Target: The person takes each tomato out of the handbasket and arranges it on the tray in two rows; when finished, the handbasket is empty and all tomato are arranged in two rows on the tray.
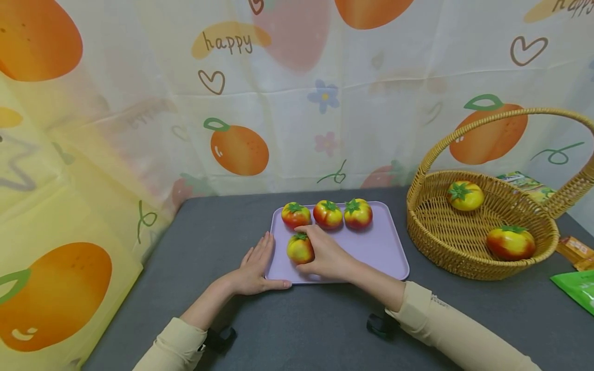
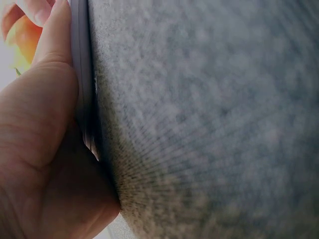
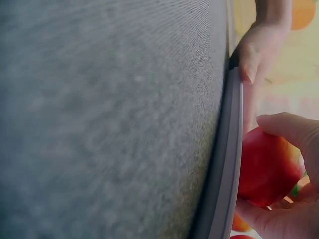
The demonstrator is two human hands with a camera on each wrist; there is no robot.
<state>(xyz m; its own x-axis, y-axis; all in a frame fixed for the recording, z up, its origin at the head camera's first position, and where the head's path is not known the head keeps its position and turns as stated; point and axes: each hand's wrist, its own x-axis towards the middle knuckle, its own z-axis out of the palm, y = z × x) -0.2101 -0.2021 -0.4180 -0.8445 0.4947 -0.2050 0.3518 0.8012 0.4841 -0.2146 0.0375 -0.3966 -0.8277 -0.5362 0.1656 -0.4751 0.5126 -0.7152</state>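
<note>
My right hand (image 1: 327, 252) grips a red-and-yellow tomato (image 1: 299, 249) with a green leafy top, thumb on the near side and fingers on the far side. This tomato is at the front left of a lilac tray (image 1: 371, 255); in the right wrist view its red underside (image 3: 266, 167) shows right at the tray's rim. Along the tray's back edge sit a left tomato (image 1: 295, 216), a middle tomato (image 1: 328, 216) and a right tomato (image 1: 358, 215). With straight fingers, my left hand (image 1: 255, 268) rests against the tray's left edge, its thumb along the front left corner.
To the right stands a wicker basket (image 1: 445, 263) with a tall handle, holding a rear tomato (image 1: 466, 197) and a front tomato (image 1: 510, 245). Beyond it lie an orange-brown packet (image 1: 575, 250) and a green packet (image 1: 577, 288). A printed curtain (image 1: 287, 118) hangs behind the grey table (image 1: 223, 221).
</note>
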